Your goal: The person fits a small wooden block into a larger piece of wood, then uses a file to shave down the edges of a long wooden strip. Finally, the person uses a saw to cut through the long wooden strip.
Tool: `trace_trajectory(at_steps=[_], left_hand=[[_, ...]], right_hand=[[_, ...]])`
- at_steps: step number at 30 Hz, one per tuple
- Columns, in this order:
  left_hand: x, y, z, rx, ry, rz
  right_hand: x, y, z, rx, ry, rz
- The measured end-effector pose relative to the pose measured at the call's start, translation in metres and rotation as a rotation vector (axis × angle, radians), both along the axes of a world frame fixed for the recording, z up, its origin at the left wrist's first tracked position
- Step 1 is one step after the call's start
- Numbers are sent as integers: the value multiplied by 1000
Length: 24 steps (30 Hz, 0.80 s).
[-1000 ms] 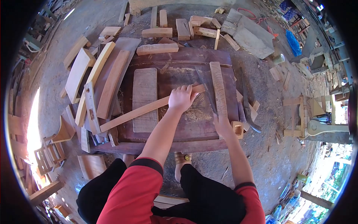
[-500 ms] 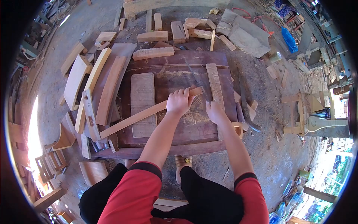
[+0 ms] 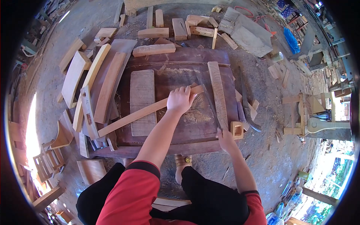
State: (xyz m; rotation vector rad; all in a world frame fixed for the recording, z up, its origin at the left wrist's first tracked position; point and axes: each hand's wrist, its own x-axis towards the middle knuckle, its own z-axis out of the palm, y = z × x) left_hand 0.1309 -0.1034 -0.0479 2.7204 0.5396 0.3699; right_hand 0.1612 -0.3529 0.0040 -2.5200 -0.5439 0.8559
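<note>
My left hand point(image 3: 180, 100) is wrapped over a long wooden strip point(image 3: 135, 116), close to its far end. The strip slants across a flat grey-brown board point(image 3: 143, 101) on the dark reddish wooden panel point(image 3: 176, 140). My right hand point(image 3: 226, 139) grips the near end of a long, narrow metal blade point(image 3: 210, 102), near the front right of the panel. The blade points away from me and crosses right at the strip's far end. Right of the blade lies a rough wooden bar point(image 3: 218, 95). Pale sawdust point(image 3: 195, 112) is scattered on the panel below.
Curved and straight wooden pieces point(image 3: 108, 88) are stacked at the panel's left. Several blocks point(image 3: 153, 33) lie beyond its far edge. A hollow square wooden block point(image 3: 237, 130) and a dark curved bar point(image 3: 247, 105) are at the right. A wooden frame point(image 3: 302, 112) stands farther right.
My right hand has drawn the blade back toward me and slightly right, past the strip's end. My left hand stays on the strip.
</note>
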Motion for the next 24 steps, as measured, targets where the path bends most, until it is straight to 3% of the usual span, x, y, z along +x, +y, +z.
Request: trace_trajectory(at_steps=[6, 10, 18, 24], left_hand=[[2, 0, 3, 16, -5, 15], [0, -2, 2, 35, 48, 15], [-1, -1, -1, 49, 9, 13], [-1, -2, 7, 5, 93, 24]], right_hand=[[63, 86, -25, 13, -118, 149], [55, 80, -25, -10, -101, 121], [-10, -18, 0, -98, -36, 24], [20, 30, -2, 18, -58, 81]])
